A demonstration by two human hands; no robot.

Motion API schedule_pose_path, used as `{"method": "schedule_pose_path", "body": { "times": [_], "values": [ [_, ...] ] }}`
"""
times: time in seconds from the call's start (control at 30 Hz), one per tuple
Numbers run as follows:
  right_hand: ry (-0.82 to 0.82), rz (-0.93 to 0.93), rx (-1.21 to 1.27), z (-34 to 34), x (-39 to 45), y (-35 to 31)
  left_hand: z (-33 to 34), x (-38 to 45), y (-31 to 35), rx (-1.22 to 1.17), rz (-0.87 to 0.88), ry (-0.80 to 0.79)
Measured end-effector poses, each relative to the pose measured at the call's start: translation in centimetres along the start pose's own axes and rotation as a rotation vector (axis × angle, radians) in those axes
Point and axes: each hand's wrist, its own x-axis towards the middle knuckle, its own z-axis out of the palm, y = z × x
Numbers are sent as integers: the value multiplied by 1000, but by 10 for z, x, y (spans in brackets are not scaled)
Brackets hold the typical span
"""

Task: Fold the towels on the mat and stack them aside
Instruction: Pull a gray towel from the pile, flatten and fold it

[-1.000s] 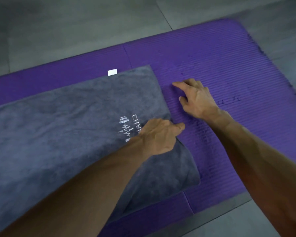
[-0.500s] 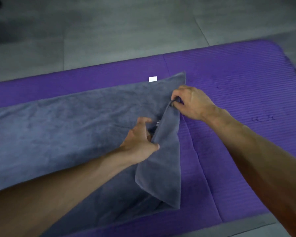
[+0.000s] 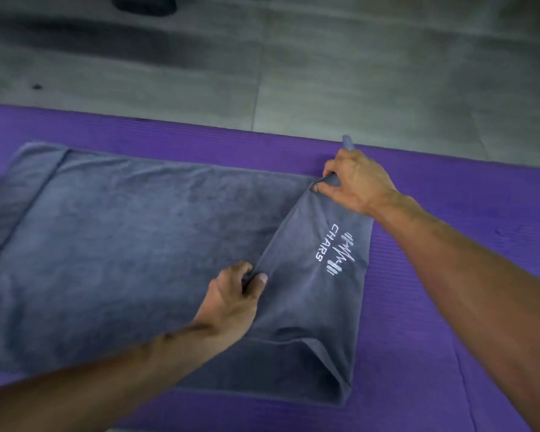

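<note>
A grey towel (image 3: 131,244) lies spread across the purple mat (image 3: 449,307). Its right end is lifted and turned over toward the left, showing a white logo with the word CHARS. My right hand (image 3: 353,182) pinches the far corner of that lifted end, near the mat's far edge. My left hand (image 3: 234,300) grips the near edge of the same flap, thumb on top. The towel's left end has a narrow strip folded over.
Grey tiled floor (image 3: 325,73) lies beyond the mat's far edge. A dark object (image 3: 144,4) sits at the top left on the floor. Bare mat shows to the right of the towel.
Both hands took hold of the towel's right end and have carried it up and over toward the left, so the logo faces up on the flap. The view has shifted left.
</note>
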Motion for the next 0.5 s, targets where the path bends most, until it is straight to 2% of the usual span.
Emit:
{"method": "schedule_pose_path", "body": {
  "times": [0.27, 0.5],
  "values": [
    [51, -273, -131, -14, 75, -149, -128, -15, -73, -122, -37, 157],
    [45, -414, -153, 1, 135, -270, -225, -23, -139, -215, -180, 215]
  ]
}}
